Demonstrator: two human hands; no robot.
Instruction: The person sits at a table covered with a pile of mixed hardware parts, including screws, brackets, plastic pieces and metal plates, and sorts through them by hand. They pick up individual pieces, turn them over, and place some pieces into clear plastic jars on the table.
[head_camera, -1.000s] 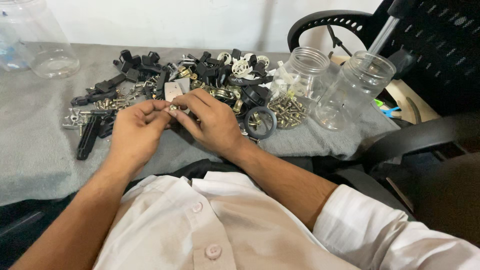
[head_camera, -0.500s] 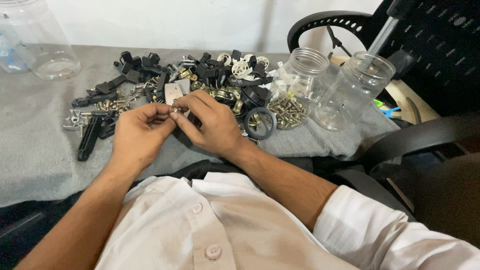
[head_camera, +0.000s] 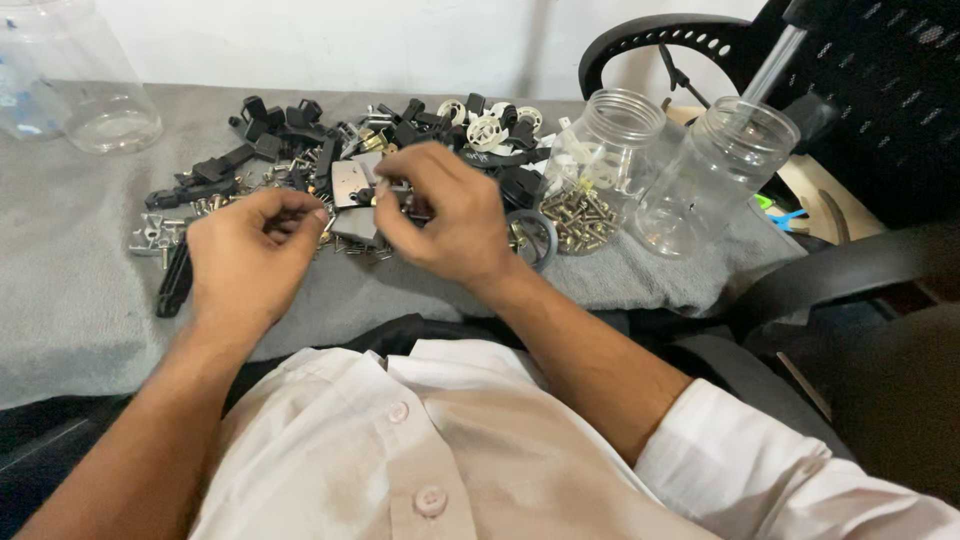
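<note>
Two pinches: left hand (head_camera: 250, 250) nips something hidden; right hand (head_camera: 445, 215), at three o'clock, pinches a small screw (head_camera: 392, 187), probably light, stiff, slippery; best gripped by its head.

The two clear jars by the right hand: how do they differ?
The nearer jar lies tipped towards the pile of parts with brass-coloured screws at its mouth; the farther jar leans the other way and looks empty. The nearer jar sits closer to the right hand. Both are clear plastic, lidless, with threaded necks, on the grey cloth.
</note>
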